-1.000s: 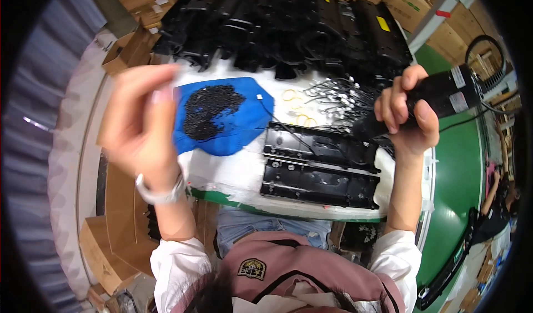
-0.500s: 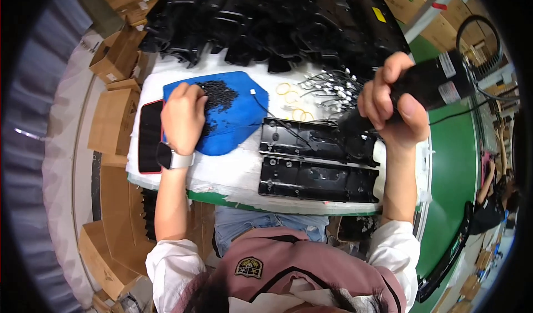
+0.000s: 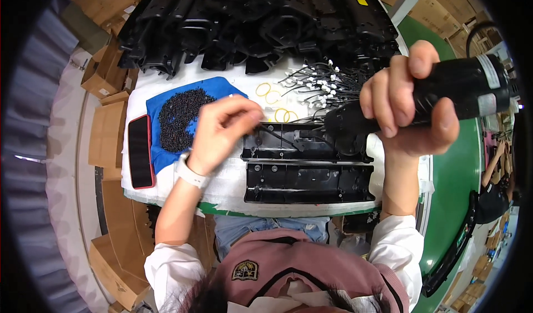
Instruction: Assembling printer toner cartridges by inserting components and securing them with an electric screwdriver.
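Note:
My right hand (image 3: 408, 102) is wrapped round a black electric screwdriver (image 3: 463, 88), held at a slant over the right end of the upper black plastic housing (image 3: 280, 142). The tool's dark front part covers that end, and its tip cannot be made out. Over the housing's left end, my left hand (image 3: 219, 132) is closed in a pinch, slightly smeared by motion; what its fingertips hold is hidden. A black cable (image 3: 280, 137) runs from near those fingertips into the housing. Many small black screws (image 3: 180, 118) lie on a blue cloth (image 3: 222, 86) beside my left hand.
A second black housing (image 3: 311, 182) lies along the near table edge. White-ended black cables (image 3: 319, 85) and yellow rings (image 3: 283, 114) lie behind the first one. Black plastic parts (image 3: 261, 29) are piled at the back. A red-edged phone (image 3: 141, 152) lies at the left.
My left hand has moved right from the screws to the housing's left end. My right hand, still holding the screwdriver, has shifted slightly right in the picture. The view has shifted a little.

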The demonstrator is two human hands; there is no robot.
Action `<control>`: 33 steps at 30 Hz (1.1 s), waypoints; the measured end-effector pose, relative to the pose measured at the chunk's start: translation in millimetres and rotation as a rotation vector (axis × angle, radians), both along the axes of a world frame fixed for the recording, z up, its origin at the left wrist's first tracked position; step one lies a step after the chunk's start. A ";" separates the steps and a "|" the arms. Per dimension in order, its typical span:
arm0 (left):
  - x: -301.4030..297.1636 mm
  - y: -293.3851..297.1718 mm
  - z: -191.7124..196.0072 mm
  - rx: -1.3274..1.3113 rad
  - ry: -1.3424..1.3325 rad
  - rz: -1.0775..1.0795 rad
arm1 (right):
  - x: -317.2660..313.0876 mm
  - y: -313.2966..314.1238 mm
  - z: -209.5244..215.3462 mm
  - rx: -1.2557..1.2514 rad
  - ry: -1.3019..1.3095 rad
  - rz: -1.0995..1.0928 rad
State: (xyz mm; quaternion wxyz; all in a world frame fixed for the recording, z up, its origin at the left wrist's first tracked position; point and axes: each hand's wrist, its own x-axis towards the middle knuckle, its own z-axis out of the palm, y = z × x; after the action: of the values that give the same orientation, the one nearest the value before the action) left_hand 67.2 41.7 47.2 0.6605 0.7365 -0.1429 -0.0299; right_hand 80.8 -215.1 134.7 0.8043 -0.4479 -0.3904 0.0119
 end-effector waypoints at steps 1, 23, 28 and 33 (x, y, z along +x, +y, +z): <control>-3.6 -12.5 2.4 -0.146 0.103 -0.053 | -0.4 1.5 1.5 0.032 -0.014 0.004; -15.4 -34.0 -16.9 -0.506 0.504 -0.158 | -1.5 6.7 -8.0 0.083 -0.045 -0.017; -17.2 -34.8 -10.7 -0.477 0.494 -0.184 | 1.0 7.0 -10.0 0.095 -0.067 -0.003; -19.9 -37.3 -13.6 -0.443 0.456 -0.202 | -0.5 10.8 -13.5 0.113 -0.033 -0.016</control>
State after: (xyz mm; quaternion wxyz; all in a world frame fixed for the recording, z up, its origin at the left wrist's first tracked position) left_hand 47.3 4.4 33.6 0.8133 0.5315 -0.0667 -0.2273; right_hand 80.3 -204.2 121.2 0.8217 -0.4051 -0.4003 -0.0238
